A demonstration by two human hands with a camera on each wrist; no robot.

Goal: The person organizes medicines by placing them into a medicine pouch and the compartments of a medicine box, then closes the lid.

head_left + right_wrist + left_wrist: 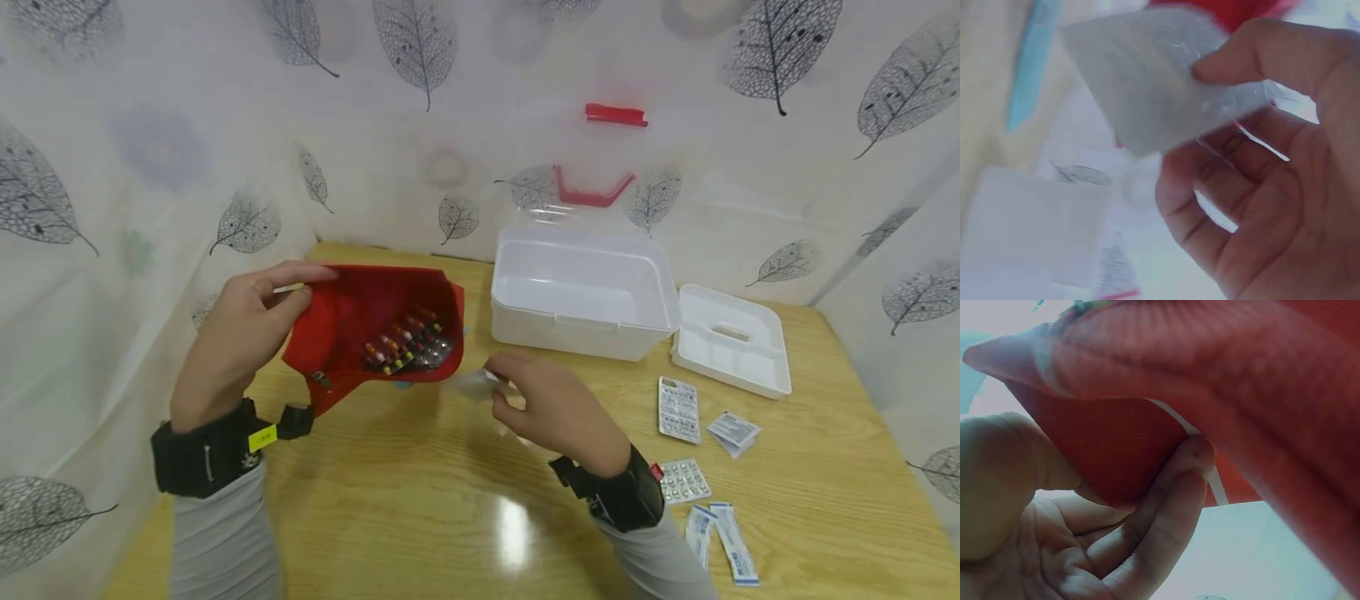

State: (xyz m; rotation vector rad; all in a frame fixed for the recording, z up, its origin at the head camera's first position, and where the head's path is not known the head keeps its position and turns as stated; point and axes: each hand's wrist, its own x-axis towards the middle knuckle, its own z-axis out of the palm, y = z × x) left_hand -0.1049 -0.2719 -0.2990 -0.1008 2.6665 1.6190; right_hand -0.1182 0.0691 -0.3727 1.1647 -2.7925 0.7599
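A wood-grain table (390,500) carries a white box (570,336), divided tray (738,354), blister packs (678,408), folded paper (733,430), slim packets (733,543)

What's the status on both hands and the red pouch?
Left hand grips red pouch, mouth open, blister packs inside. Right hand pinches pale packet beside the pouch. No obstruction visible between them.
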